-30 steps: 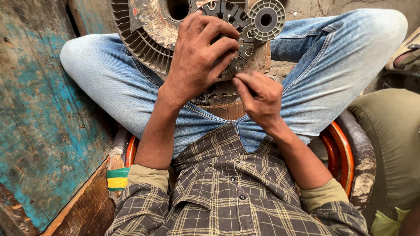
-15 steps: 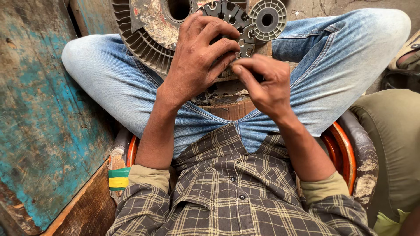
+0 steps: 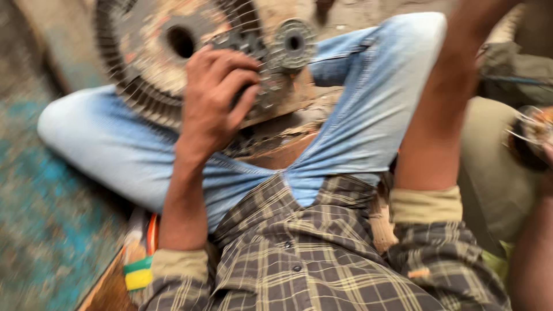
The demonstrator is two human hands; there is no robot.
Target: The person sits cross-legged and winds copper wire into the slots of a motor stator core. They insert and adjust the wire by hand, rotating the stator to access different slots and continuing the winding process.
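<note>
One hand is at work in this blurred view from the head camera: the left hand [image 3: 216,98] is clamped on a small dark gear cluster [image 3: 253,63] that sits on the face of a large round metal part [image 3: 150,52]. Its fingers [image 3: 233,69] curl over the top of the cluster and the palm presses against the disc below it. The disc is rusty, with a ribbed rim and a dark hole in the middle; it leans against the person's crossed legs in pale blue jeans [image 3: 368,109], above the lap. A smaller toothed wheel [image 3: 295,41] lies just right of the fingertips, close by them; whether they touch it cannot be told.

The right arm [image 3: 443,109] rises steeply to the upper edge of the frame, well apart from the disc, and its hand lies outside the view, so its grip cannot be told. A checked shirt [image 3: 311,259] fills the lower middle. At the far right, another person's hand [image 3: 544,144] holds a blurred round object.
</note>
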